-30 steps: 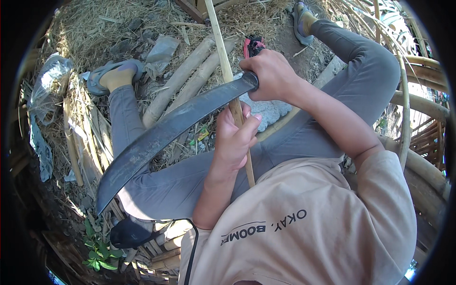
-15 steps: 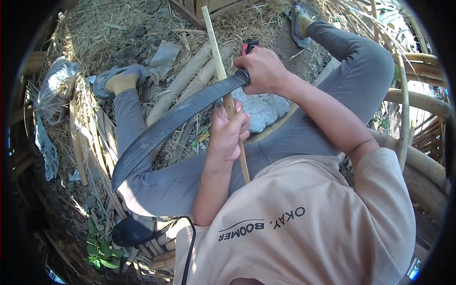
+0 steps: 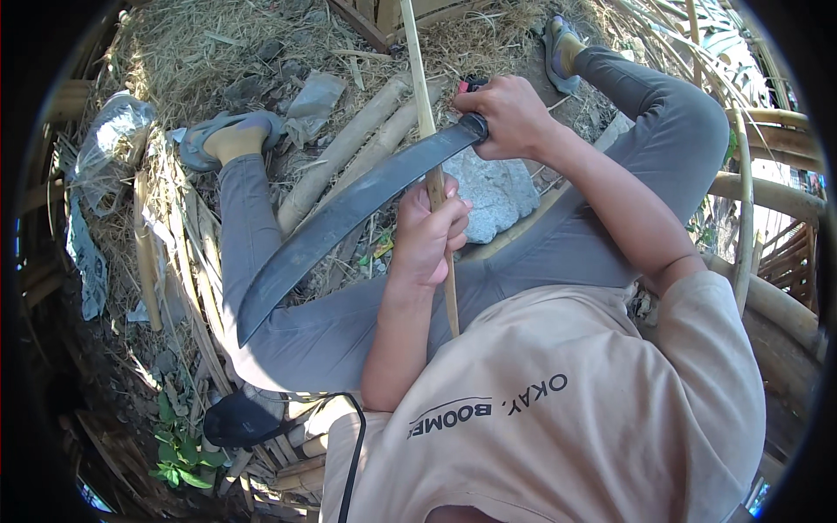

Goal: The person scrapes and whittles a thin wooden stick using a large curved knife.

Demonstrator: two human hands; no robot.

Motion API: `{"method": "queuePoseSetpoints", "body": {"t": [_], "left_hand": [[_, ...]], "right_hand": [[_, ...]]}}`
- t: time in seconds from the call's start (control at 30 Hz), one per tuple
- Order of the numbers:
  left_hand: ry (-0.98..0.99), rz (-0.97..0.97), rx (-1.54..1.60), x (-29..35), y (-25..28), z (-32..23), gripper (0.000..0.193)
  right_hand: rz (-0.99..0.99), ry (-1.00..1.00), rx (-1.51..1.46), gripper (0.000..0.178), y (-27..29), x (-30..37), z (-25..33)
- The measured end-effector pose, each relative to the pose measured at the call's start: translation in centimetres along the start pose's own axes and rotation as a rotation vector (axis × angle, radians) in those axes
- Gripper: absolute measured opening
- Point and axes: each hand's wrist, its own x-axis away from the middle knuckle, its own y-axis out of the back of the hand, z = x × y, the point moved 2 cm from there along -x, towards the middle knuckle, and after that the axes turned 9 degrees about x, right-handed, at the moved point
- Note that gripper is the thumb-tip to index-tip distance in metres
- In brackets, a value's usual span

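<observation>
My right hand [image 3: 513,120] is closed round the grip of a long, dark, curved machete [image 3: 344,213]. Its blade slants down to the left, with the tip over my left leg. A slender pale bamboo strip [image 3: 420,83] stands nearly upright in my left hand [image 3: 429,234], whose fingers wrap round its lower part. The blade crosses the strip just above that hand; whether the edge bites into it, I cannot tell. The strip's lower end comes down to the hem of my shirt [image 3: 558,383].
A grey rock [image 3: 493,193] lies between my legs, beside bamboo poles [image 3: 344,144] on straw-strewn ground. Clear plastic bags [image 3: 113,144] lie to the left, with a black cap-like item [image 3: 244,417] and a green plant [image 3: 185,455] lower down. Bamboo poles stand at the right.
My right hand and the machete have shifted slightly to the right. The bamboo strip and my left hand have also moved a little right. The whole view has shifted slightly.
</observation>
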Motion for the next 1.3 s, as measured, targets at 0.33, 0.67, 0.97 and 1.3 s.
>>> {"method": "queuePoseSetpoints", "body": {"t": [0.33, 0.67, 0.97, 1.3], "left_hand": [[0.033, 0.059, 0.132, 0.1, 1.0, -1.0, 0.022], [0.028, 0.149, 0.169, 0.3, 0.7, -0.8, 0.024], [0.023, 0.161, 0.16, 1.2, 0.4, -1.0, 0.026], [0.0, 0.165, 0.173, 0.6, 1.5, -2.2, 0.025]], "right_hand": [[-0.152, -0.034, -0.192, 0.014, -0.6, 0.6, 2.3], [-0.097, -0.115, -0.107, 0.02, -0.6, 0.5, 1.8], [-0.328, -0.464, 0.009, 0.019, 1.7, -0.4, -7.9], [-0.333, -0.289, -0.424, 0.022, 2.4, 1.1, -3.0]]}}
